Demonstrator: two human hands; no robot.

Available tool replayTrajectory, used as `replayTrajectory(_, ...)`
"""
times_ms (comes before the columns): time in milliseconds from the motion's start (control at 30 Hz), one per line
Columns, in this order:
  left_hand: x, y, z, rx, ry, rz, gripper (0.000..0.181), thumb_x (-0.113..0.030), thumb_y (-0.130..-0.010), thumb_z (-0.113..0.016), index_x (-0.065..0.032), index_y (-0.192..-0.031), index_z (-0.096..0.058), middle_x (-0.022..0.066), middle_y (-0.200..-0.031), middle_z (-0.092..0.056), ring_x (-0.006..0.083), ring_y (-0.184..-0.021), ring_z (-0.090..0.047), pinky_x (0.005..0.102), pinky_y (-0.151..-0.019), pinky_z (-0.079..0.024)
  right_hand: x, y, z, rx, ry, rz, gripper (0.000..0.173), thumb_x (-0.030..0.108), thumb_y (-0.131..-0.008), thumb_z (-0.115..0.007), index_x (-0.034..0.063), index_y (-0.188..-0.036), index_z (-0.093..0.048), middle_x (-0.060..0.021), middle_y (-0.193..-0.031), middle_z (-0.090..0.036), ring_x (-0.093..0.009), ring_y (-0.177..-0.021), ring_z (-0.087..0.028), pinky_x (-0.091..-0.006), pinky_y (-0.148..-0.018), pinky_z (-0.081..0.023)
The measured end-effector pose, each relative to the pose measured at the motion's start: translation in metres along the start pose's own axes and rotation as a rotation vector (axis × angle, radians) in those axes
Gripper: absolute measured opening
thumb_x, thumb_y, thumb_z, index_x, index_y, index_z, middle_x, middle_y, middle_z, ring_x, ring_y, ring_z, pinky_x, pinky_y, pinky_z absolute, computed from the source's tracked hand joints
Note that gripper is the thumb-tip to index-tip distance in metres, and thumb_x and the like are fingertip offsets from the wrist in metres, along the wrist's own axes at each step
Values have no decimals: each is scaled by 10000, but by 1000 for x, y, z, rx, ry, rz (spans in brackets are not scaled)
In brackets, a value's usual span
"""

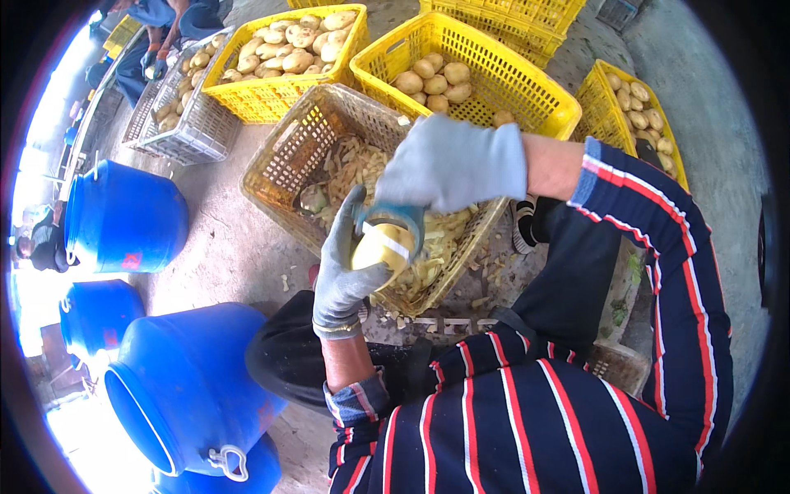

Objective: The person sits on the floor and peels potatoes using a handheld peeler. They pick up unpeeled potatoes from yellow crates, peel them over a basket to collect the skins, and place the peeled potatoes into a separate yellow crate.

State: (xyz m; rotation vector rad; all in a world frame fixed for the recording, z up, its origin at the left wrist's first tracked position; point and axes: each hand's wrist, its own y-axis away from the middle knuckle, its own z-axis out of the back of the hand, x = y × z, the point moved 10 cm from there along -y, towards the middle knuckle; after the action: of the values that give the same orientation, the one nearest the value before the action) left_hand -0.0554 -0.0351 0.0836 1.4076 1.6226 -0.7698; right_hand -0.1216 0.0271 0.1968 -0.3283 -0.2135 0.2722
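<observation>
My left hand [349,275], in a grey knitted glove, holds a peeled-looking pale yellow potato [378,252] over the near part of a brown-stained plastic crate [271,207]. My right hand [453,163], in a light grey glove, is closed on a teal peeler [415,217] whose curved frame and metal blade lie across the potato. The right hand is somewhat blurred, and its fingers hide the peeler's handle. Below both hands, a heap of potato peelings [441,241] lies in the crate. A rounded pale piece [313,199] rests among the peelings at the left.
Yellow crates of potatoes [281,102] [524,92] stand beyond the stained crate, another yellow crate [673,163] at the right, and a grey crate [207,133] at the upper left. Blue plastic barrels [126,216] [191,364] line the left. Another person's gloved hands [154,62] show at top left.
</observation>
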Motion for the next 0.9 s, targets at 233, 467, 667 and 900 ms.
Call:
replayTrajectory(233,-20,9,-11,9,-126,-39,1249,-125,-532,-862,-52,-1542,-131,175,-1209,-592,232,-1063,-609,339,-907,-504,-77,44,-33,314,80,-433,86,155,-830,-636,94,-885,-611,-90,-708,-631,-249,-647,-647,-373,-553,-506)
replayTrajectory(467,-28,7,-30,26,-568,-203,1274,-11,-549,-842,-105,-1553,-64,134,-1245,-534,224,-1038,-590,347,-919,-493,-22,64,-82,-80,-1206,-877,407,415,-900,-662,116,-1177,-664,7,-789,-644,-66,-583,-546,-222,-510,-467)
replayTrajectory(667,-46,11,-20,-152,-659,-316,1220,-95,-571,-866,-105,-1541,-126,123,-1232,-531,217,-956,-612,351,-810,-551,1,91,-134,-425,-1655,-1138,406,381,-928,-599,33,-1134,-640,-27,-798,-653,-66,-535,-575,-224,-465,-509)
replayTrajectory(900,20,3,33,-501,356,-295,467,-453,-987,-467,-63,-1238,-518,121,-1107,-626,239,-970,-634,374,-836,-540,10,75,-118,-941,-1729,-1157,269,219,-918,-632,37,-1113,-597,4,-761,-580,-65,-556,-535,-245,-505,-536)
